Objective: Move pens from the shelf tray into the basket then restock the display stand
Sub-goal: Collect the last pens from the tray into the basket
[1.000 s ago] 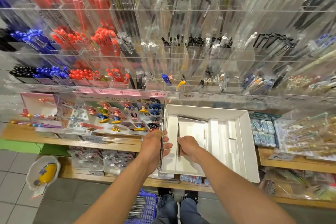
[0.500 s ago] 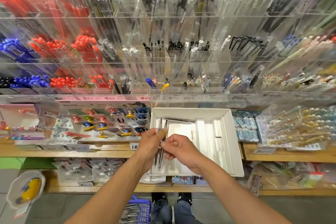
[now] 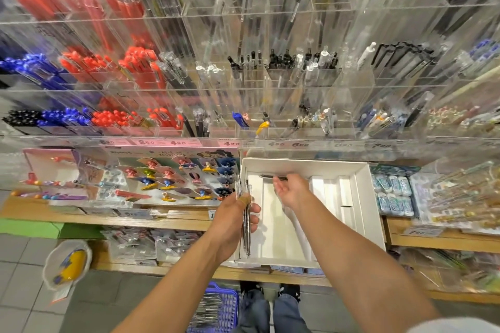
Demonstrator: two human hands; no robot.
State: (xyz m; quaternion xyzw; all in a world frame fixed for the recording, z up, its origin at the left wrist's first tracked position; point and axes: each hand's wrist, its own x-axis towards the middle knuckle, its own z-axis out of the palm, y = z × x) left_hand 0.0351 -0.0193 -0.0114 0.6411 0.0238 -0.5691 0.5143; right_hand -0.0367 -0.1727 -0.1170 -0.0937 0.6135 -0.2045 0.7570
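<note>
Head view: half a second ago both hands met over the near-left part of the white shelf tray (image 3: 362, 178), passing pens together. Now they have parted. The left hand (image 3: 232, 222) keeps a small bundle of pens (image 3: 245, 213), its fingers and thumb curled round the barrels, which stand roughly upright just over the tray's left wall. The right hand (image 3: 290, 190) has gone forward to the far edge of the tray, fingers loosely spread and holding nothing, its fingertips at or just short of a dark pen (image 3: 273, 177) that lies along the far wall; whether they touch it cannot be told through the blur.

For the task this reads as the gathering step nearly done: the tray's lanes look bare apart from that one dark pen, so the right hand is likely after the last piece before the bundle goes down.

The blue basket (image 3: 216, 305) stands on the floor below the shelf's near edge, just left of the person's shoes, and already holds a heap of pens. It is well below and slightly left of the left hand, well apart from the right. The clear display stand (image 3: 270, 89) rises behind the tray's far edge, above both hands, its compartments unevenly filled.
</note>
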